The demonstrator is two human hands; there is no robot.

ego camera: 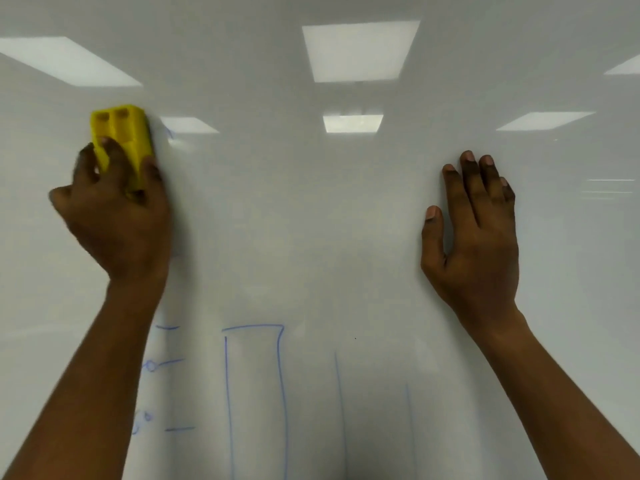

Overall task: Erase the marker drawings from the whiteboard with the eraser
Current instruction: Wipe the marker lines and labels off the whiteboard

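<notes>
Head view of a whiteboard during erasing. In the upper left of the frame the left hand holds the yellow eraser, its grip closed round the block's lower half, fingers over the back and thumb along the right side. The block is pressed to the board, and the hand is slightly blurred, which suggests a stroke under way. At centre right the right hand lies flat on the board with fingers straight and close together, holding nothing, apparently as a brace. The upper and middle board shows no marker apart from a short blue trace just right of the eraser. Fainter residue cannot be ruled out under the glare of the reflected ceiling lights. Along the lower edge, blue marker drawings are left: a tall bar outline at lower centre, two thin vertical lines to its right, and short ticks with small figures to its left, partly hidden by the left forearm. On this evidence the upper part is nearly done, while the lower band, which runs out of frame, is not yet wiped.
</notes>
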